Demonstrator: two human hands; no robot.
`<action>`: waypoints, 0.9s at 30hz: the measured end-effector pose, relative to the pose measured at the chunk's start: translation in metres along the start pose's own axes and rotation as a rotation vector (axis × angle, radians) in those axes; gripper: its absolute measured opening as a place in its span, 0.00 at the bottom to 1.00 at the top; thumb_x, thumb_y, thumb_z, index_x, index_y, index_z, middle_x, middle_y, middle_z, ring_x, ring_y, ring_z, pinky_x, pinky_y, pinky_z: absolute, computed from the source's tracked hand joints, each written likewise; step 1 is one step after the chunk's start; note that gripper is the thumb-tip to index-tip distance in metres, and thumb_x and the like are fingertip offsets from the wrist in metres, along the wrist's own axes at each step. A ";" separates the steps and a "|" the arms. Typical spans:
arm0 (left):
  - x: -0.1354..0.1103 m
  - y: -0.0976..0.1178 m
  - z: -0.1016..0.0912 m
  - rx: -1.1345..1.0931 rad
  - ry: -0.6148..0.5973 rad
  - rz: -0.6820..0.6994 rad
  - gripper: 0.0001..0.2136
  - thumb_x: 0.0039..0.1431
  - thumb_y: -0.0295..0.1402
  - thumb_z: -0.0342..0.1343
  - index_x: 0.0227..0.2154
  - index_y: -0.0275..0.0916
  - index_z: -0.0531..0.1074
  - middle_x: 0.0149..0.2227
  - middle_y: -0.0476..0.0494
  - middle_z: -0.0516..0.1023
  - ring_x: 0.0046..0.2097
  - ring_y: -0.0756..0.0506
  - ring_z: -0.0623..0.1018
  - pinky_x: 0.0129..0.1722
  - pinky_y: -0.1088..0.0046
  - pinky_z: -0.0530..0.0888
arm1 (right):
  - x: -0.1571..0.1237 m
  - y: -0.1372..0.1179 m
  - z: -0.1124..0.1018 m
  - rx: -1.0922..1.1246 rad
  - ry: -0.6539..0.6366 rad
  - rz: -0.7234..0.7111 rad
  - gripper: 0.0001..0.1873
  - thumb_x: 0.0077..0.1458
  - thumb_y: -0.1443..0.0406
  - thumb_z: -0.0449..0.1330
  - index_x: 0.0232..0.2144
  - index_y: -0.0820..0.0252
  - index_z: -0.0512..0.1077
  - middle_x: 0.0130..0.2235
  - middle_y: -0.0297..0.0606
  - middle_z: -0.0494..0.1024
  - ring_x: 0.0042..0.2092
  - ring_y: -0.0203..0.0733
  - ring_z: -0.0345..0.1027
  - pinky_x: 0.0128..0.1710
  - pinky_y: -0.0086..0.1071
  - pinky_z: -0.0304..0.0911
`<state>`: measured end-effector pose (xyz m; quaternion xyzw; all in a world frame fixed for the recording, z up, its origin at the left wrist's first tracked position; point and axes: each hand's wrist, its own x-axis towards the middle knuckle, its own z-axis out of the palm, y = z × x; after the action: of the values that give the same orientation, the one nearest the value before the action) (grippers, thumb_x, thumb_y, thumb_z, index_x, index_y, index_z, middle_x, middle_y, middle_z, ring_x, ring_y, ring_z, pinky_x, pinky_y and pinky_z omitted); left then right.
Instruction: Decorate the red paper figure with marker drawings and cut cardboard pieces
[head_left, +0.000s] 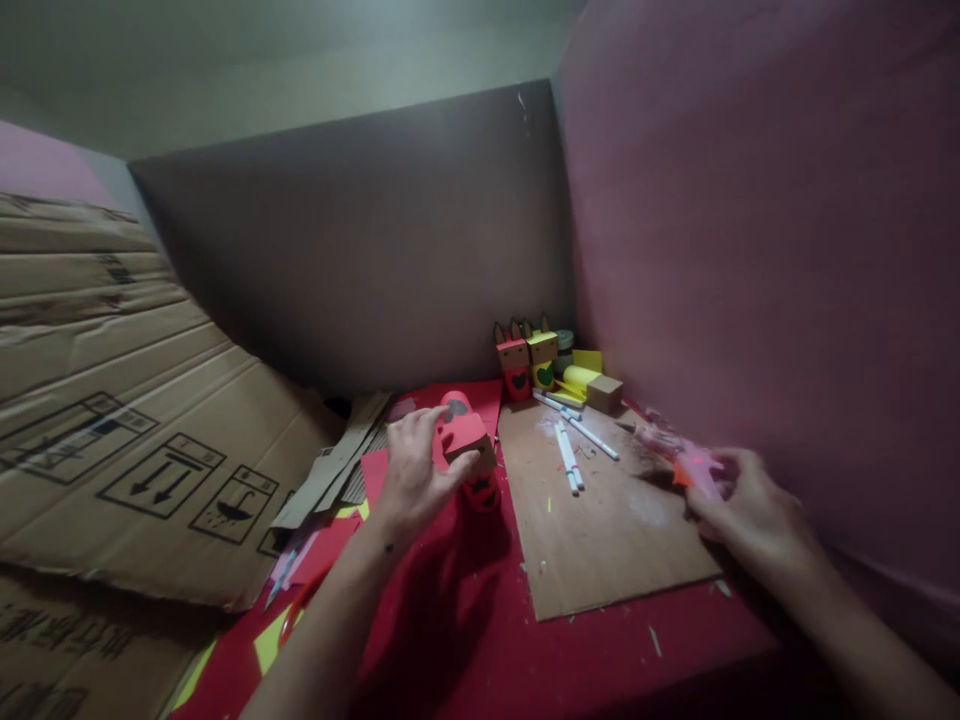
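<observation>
My left hand [420, 468] is beside a red paper figure with a box-shaped head [463, 436], its thumb and fingers spread apart. The thumb overlaps the head's brown front; whether it touches is unclear. Below the head, the figure's red body with dark marks [481, 494] is partly in shadow. On the right, my right hand [750, 505] is closed around a pink glue gun [694, 462] with an orange trigger, held over the board's right edge. Its nozzle points left toward the board and is blurred.
A brown board [600, 540] lies on the red table cover [442, 640], with several white markers [568, 455] on it. At the back stand a red eared figure [514, 362] and a yellow one [543, 358]. Cardboard strips [334, 470] and a large cardboard sheet [142, 430] are left.
</observation>
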<state>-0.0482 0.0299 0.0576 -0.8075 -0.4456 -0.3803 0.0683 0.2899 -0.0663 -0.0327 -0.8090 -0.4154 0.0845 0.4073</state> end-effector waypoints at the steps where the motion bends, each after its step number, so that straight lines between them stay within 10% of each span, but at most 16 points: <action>1: 0.002 -0.005 0.002 -0.039 -0.039 -0.039 0.21 0.53 0.38 0.62 0.50 0.42 0.68 0.50 0.38 0.73 0.51 0.35 0.69 0.52 0.53 0.66 | -0.004 0.000 0.000 0.100 0.014 0.068 0.26 0.41 0.56 0.60 0.44 0.58 0.65 0.36 0.47 0.79 0.27 0.49 0.75 0.25 0.36 0.68; 9: 0.002 -0.012 0.010 -0.355 -0.155 -0.236 0.22 0.53 0.41 0.59 0.49 0.39 0.68 0.53 0.37 0.72 0.50 0.39 0.73 0.46 0.62 0.70 | -0.032 -0.017 -0.005 0.637 0.136 0.038 0.25 0.31 0.56 0.66 0.35 0.55 0.66 0.36 0.44 0.77 0.38 0.53 0.74 0.36 0.41 0.71; 18: -0.004 -0.009 0.009 -0.489 -0.088 -0.283 0.17 0.52 0.38 0.61 0.45 0.43 0.70 0.50 0.41 0.75 0.49 0.42 0.73 0.45 0.65 0.72 | -0.034 -0.041 -0.010 0.992 -0.524 0.145 0.14 0.36 0.59 0.72 0.21 0.60 0.74 0.20 0.38 0.73 0.21 0.40 0.67 0.19 0.33 0.62; 27: -0.009 -0.015 0.017 -0.523 -0.053 -0.294 0.20 0.54 0.40 0.60 0.49 0.42 0.69 0.52 0.41 0.73 0.48 0.43 0.73 0.45 0.67 0.72 | -0.049 -0.090 0.003 0.909 -0.619 -0.150 0.19 0.44 0.62 0.69 0.41 0.58 0.78 0.37 0.44 0.81 0.33 0.44 0.72 0.28 0.32 0.66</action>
<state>-0.0531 0.0403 0.0356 -0.7342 -0.4464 -0.4666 -0.2096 0.2023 -0.0718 0.0208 -0.4573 -0.4940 0.4596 0.5793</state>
